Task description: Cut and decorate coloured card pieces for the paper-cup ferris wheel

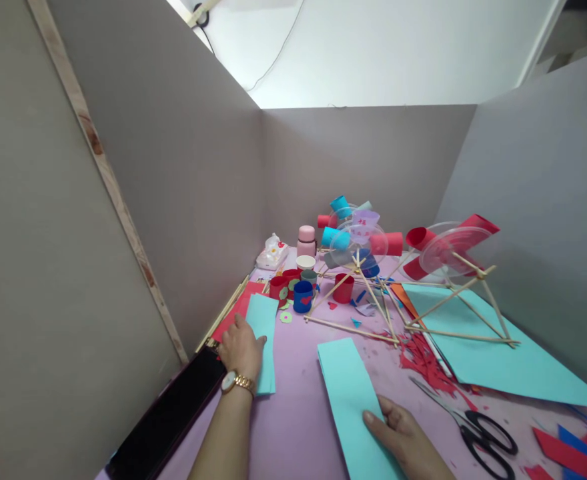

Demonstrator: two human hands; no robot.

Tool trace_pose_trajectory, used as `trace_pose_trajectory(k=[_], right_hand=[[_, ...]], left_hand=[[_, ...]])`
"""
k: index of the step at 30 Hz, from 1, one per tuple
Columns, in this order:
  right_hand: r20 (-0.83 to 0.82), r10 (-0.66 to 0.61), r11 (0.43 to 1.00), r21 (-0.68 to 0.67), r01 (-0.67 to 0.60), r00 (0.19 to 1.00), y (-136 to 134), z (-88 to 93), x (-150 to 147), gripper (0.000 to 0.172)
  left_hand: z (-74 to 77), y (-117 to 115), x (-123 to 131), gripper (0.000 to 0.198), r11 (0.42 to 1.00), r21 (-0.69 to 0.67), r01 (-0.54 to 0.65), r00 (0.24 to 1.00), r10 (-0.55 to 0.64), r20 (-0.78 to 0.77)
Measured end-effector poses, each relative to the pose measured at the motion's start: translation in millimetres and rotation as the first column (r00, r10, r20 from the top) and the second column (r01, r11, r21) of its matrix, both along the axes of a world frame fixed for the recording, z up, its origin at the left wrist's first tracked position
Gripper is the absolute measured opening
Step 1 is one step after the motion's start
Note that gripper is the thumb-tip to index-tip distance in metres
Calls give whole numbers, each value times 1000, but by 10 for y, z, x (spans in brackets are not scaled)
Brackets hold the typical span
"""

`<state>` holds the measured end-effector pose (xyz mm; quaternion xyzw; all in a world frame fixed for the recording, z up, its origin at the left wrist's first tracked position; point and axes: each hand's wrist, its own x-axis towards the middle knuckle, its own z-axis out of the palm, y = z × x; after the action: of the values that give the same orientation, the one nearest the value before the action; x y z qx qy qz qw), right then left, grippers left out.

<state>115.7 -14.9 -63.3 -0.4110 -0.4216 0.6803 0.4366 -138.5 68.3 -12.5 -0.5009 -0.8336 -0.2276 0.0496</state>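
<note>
My left hand [242, 347], with a gold watch on the wrist, rests on a small stack of turquoise paper strips [265, 333] at the table's left; its fingers are curled over the stack's left edge. My right hand [401, 433] lies near the front, thumb pressed on the lower right edge of a long turquoise paper strip [346, 387] that lies flat on the pink table [298, 413].
Black-handled scissors [478, 430] lie right of my right hand amid red paper scraps [426, 363]. Two stick-and-cup wheel models [361, 253] [453, 267] stand behind, the right one on a large turquoise sheet [503, 353]. Small paper cups [301, 293] and a pink bottle [306, 241] stand at the back. Grey partition walls enclose the table.
</note>
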Motion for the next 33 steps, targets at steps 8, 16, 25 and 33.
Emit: trace_pose_trajectory(k=[8,16,25,33], right_hand=[[-154,-70,996,39,77,986,-68,199,-20,37],[-290,-181,935,246,256,940,-97,469,33,40],[-247,-297,877,311,365,923,-134,446,16,31],[43,-164,902,411,132,985,-258,456,236,37]], left_hand=[[206,-95,-13,27,963,210,171,964,-208,166],[313,-472,865,31,759,408,507,547,-649,529],[107,-846,1332,32,674,522,523,-23,-601,799],[-34,-910,1329,30,640,537,550,-69,-606,793]])
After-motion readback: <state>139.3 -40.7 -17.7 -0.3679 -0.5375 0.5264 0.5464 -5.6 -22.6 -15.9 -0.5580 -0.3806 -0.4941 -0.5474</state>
